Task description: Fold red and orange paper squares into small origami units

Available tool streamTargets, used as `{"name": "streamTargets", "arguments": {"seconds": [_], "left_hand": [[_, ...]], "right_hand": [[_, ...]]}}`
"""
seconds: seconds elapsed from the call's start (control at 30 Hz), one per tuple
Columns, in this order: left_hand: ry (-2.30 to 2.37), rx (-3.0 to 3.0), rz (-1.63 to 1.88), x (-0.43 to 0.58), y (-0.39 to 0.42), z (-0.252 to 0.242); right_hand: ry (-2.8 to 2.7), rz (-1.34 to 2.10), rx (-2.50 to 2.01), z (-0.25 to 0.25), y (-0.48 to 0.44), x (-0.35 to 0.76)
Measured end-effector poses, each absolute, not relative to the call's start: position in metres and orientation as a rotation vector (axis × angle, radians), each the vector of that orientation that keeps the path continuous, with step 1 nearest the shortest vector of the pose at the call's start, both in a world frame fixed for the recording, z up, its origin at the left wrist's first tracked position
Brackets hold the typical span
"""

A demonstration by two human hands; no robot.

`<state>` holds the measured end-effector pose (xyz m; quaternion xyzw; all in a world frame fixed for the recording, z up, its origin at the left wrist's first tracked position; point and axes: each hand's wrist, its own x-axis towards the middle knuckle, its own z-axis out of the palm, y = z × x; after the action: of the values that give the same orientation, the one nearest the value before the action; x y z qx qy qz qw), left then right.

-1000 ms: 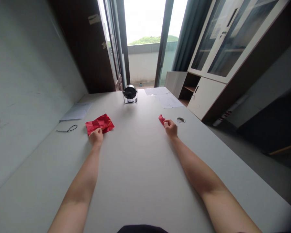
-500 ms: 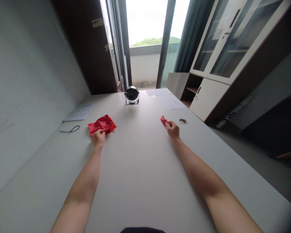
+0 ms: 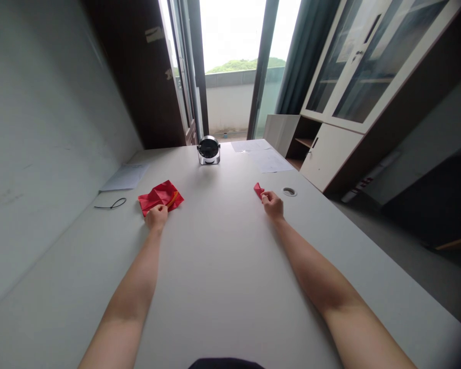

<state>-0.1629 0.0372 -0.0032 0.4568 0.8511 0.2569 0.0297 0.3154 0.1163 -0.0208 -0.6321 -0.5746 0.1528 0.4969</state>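
Note:
A creased red sheet (image 3: 159, 193), paper or thin plastic, lies on the left of the white table (image 3: 215, 271). My left hand (image 3: 157, 217) is closed at its near edge, its fingers pinching the sheet. An orange strip (image 3: 172, 199) shows on the sheet, beside those fingertips; whether it is a separate piece I cannot tell. Across the table, my right hand (image 3: 273, 205) pinches a small folded red piece (image 3: 258, 189), which points up and away from the fingers. Part of that piece is hidden behind the fingertips.
A small round black fan-like device (image 3: 209, 148) stands on a metal bracket at the back. Papers (image 3: 271, 161) lie at the far right, more papers (image 3: 123, 178) at the left. A black cable tie (image 3: 113, 204) and a round table grommet (image 3: 289, 191) flank the hands.
The orange strip on the red sheet shows more plainly than before, beside my left fingertips. My left hand has shifted very slightly; my right hand stays in place with its piece.

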Motion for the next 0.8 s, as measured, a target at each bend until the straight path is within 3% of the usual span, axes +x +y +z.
{"name": "streamTargets", "arguments": {"seconds": [0.5, 0.8], "left_hand": [[2.745, 1.592, 0.785, -0.149, 0.025, -0.001], [2.505, 1.927, 1.376, -0.119, 0.012, 0.035]], "right_hand": [[-1.413, 0.365, -1.519, -0.024, 0.118, 0.316], [-1.412, 0.361, -1.510, -0.026, 0.119, 0.316]]}}
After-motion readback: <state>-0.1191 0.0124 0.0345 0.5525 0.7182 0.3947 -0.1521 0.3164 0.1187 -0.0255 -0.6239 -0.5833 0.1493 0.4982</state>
